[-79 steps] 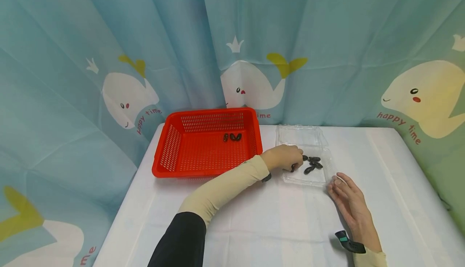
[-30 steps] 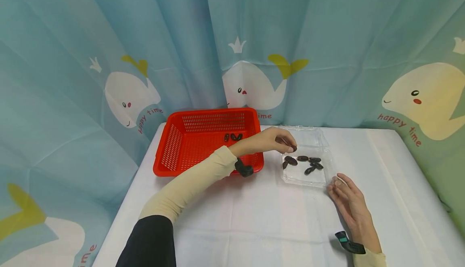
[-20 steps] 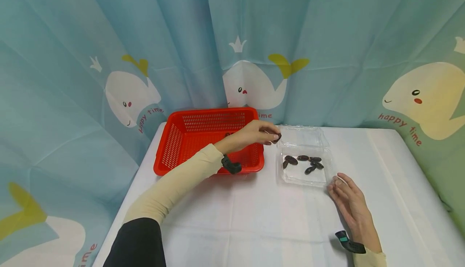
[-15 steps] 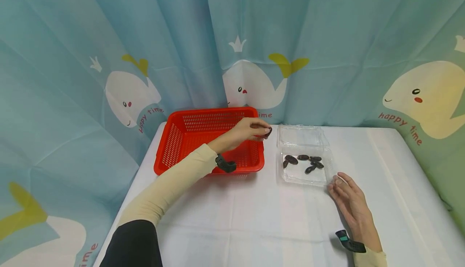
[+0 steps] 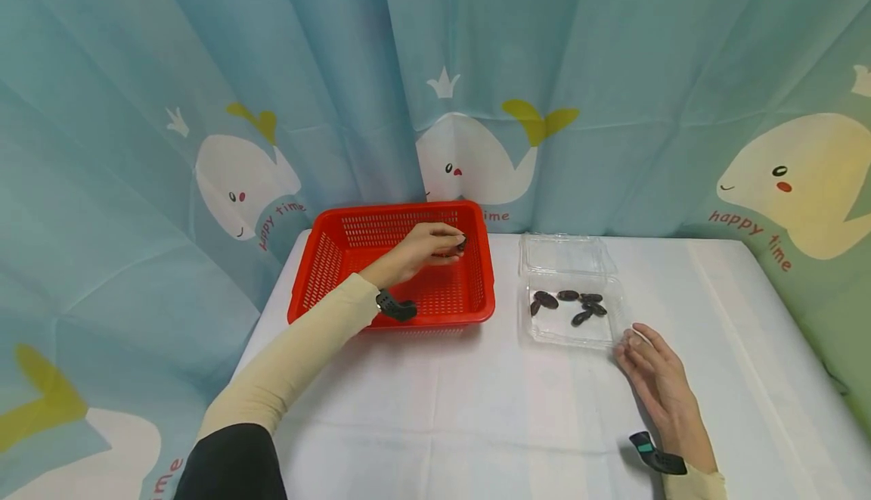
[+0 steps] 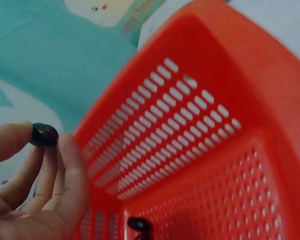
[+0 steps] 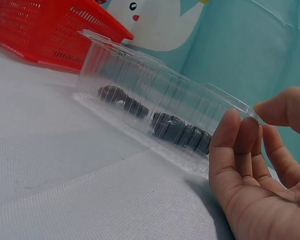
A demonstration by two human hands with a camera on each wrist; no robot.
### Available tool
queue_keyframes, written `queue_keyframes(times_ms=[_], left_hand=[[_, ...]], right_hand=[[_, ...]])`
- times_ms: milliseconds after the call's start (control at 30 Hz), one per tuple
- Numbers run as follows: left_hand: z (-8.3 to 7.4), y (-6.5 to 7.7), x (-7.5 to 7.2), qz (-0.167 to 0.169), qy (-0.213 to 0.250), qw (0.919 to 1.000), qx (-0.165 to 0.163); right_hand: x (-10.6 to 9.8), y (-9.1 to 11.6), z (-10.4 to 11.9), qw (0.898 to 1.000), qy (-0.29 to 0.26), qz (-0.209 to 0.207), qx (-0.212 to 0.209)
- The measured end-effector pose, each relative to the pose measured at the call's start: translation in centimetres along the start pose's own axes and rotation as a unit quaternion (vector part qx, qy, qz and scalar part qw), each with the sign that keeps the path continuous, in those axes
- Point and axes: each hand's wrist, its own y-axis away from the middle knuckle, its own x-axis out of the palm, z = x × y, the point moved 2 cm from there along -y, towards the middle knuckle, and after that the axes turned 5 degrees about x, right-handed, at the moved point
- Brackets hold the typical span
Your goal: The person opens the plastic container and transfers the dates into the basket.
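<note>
My left hand (image 5: 416,250) is over the red plastic basket (image 5: 389,325), pinching a dark, glossy date (image 6: 44,135) between thumb and fingertips. In the left wrist view another dark date (image 6: 139,224) lies on the basket's floor below; in the head view my hand hides that part. My right hand (image 5: 658,380) pinches the near right corner of a clear plastic clamshell box (image 5: 573,340) by its rim. Several dark dates (image 5: 547,299) lie inside the box, seen through its wall in the right wrist view. The box's lid (image 5: 566,253) is folded back behind it.
Basket and box stand side by side on a white-covered table (image 5: 490,409), with a narrow gap between them. Close behind the table's far edge hangs a blue-green curtain (image 5: 612,167) printed with whales.
My left hand has lifted a date out of the clear box and carried it left, from above the box to over the basket. My right hand stays at the box's corner.
</note>
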Motion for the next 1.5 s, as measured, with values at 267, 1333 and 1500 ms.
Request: queue_keyframes(times_ms=[267,1333,1500], left_hand=[[1.0,-0.5,-2.8,-0.069,0.040,0.9956,-0.050],[4.6,-1.7,-7.3,-0.150,-0.110,0.9763,-0.111],[4.8,-1.9,-7.0,-0.151,-0.151,0.9730,-0.087]], right_hand=[[0.0,0.2,-0.1,1.000,-0.001,-0.002,-0.003],[-0.1,-0.3,0.0,1.000,-0.016,0.001,0.008],[-0.1,-0.1,0.0,1.000,-0.011,-0.006,0.009]])
